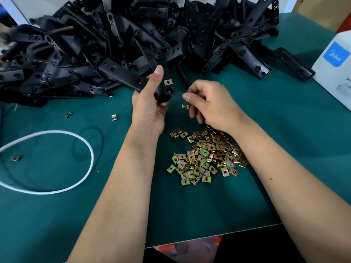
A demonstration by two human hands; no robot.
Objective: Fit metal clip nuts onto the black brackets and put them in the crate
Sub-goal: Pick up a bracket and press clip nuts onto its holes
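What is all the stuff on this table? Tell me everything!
table: one, green top.
brackets: a big pile, too many to count, black, at the back.
held bracket: one, black, in the left hand, one clip nut already on its end.
clip nuts: a heap, brassy, under the right wrist.
loose nuts: at least four, brassy, scattered on the left.
held nut: one, brassy, in the right fingers.
cord: one loop, white, on the left.
box: one, white with a blue label, at the right edge.
left hand: grips the held bracket.
right hand: pinches the held nut.
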